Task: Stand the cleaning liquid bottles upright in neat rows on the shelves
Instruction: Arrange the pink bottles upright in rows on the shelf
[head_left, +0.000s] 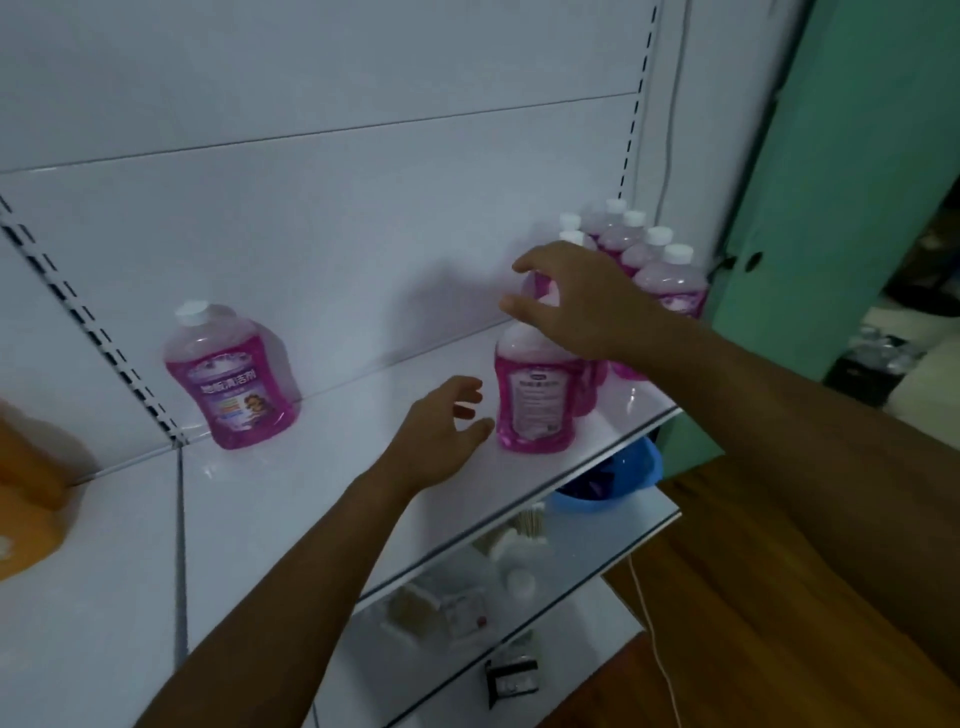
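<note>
Nearest you on the white shelf (322, 499), your left hand (436, 436) hovers with its fingers loosely spread, holding nothing, its fingertips just beside the base of the front pink bottle (535, 405) without clearly touching it. Above that, your right hand (576, 306) reaches over the same bottle, fingers apart and curved down around its top; the cap is hidden under your palm, so you cannot tell whether the hand actually grips it. Behind your right hand, a row of pink bottles (660, 270) with white caps stands upright, running back to the right rear corner of the shelf. Well apart at the left, a lone pink bottle (234, 374) stands upright against the back panel.
</note>
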